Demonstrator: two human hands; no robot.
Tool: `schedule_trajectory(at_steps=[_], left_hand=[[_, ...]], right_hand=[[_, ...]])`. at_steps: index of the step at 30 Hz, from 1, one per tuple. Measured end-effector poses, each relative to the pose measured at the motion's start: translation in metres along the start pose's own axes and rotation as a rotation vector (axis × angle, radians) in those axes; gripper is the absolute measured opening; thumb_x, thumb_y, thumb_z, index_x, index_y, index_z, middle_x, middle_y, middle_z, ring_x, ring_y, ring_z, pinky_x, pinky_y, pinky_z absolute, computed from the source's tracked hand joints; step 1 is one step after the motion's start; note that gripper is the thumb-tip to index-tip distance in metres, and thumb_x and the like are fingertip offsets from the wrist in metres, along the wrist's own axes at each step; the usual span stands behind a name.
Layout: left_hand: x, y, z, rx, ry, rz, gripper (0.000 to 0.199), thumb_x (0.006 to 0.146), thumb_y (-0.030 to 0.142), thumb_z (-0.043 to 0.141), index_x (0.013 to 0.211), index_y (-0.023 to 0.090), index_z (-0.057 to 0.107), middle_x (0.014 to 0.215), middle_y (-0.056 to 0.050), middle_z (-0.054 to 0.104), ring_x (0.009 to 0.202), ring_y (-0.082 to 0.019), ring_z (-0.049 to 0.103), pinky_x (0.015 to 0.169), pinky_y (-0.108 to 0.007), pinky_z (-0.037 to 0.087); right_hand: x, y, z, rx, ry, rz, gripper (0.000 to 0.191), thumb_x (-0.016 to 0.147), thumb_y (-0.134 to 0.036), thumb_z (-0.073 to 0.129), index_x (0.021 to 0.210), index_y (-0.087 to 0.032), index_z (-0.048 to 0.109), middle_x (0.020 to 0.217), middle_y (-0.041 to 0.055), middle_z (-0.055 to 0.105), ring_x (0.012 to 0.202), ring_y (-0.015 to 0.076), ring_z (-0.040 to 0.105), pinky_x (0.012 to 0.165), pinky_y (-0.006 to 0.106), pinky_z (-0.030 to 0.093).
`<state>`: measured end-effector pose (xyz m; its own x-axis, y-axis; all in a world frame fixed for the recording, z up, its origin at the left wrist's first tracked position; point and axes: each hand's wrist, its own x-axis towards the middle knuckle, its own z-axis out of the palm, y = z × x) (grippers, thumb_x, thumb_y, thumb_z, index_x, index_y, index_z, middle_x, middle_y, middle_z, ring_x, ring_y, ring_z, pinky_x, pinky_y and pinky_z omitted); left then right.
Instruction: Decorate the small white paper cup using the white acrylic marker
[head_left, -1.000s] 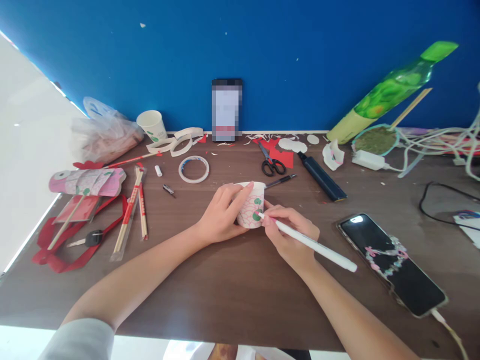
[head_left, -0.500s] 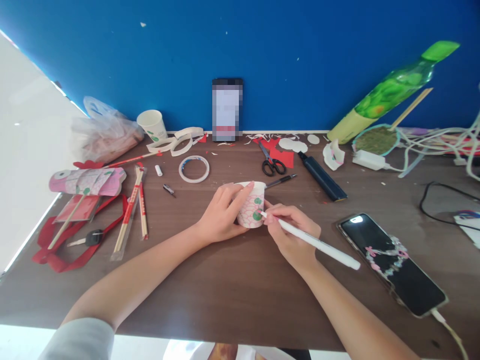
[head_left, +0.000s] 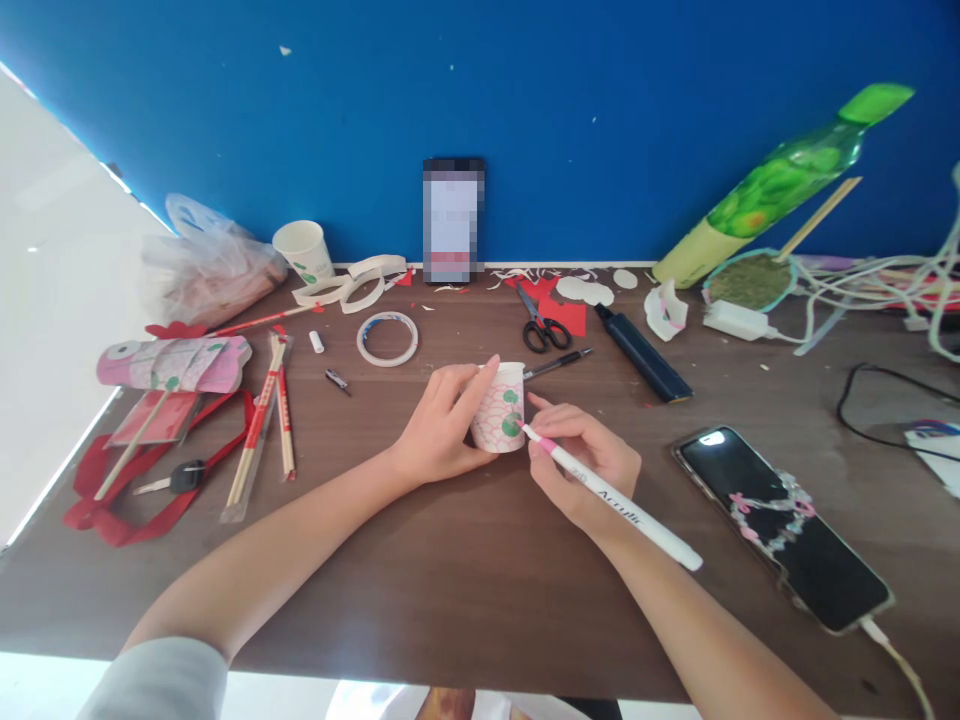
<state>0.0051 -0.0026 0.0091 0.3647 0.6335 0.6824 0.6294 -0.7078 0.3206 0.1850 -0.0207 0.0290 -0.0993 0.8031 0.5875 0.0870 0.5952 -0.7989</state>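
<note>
My left hand (head_left: 444, 428) is wrapped round the left side of a paper cup (head_left: 496, 415), which stands a little tilted on the table. Pink scale-like arcs and green round shapes cover the cup's side. Between the fingers of my right hand (head_left: 589, 455) is a white acrylic marker (head_left: 619, 508) with a pink band. Its tip is at the cup's right side, by the lower green shape; whether it touches I cannot tell. Just behind the cup lies a black pen (head_left: 559, 363).
Black-handled scissors (head_left: 547, 334) and red paper (head_left: 568, 318) lie behind the cup. A tape roll (head_left: 388, 339) and wrapped chopsticks (head_left: 259, 430) are to the left. On the right are a phone (head_left: 787, 530) and a green bottle (head_left: 787, 190). Another phone (head_left: 454, 220) leans on the blue wall.
The marker has rolled and swung in my right hand, so its lettering and pink band now show and its back end is lower. The cup has shifted slightly left.
</note>
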Motion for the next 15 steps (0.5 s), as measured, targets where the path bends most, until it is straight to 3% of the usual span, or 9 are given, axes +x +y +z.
schedule_trajectory(at_steps=[15], left_hand=[[0.0003,-0.0001,0.0004,0.013,0.002,0.012,0.096,0.077,0.037,0.068,0.152,0.018,0.011,0.118,-0.014,0.051,0.108,-0.028,0.052,0.092,-0.040,0.042]], right_hand=[[-0.0004,0.0008,0.0005,0.012,-0.036,-0.020,0.023,0.070,-0.001,0.063,0.078,-0.022,0.065,0.070,-0.0005,0.062,0.066,0.0143,0.060,0.091,0.050,0.058]])
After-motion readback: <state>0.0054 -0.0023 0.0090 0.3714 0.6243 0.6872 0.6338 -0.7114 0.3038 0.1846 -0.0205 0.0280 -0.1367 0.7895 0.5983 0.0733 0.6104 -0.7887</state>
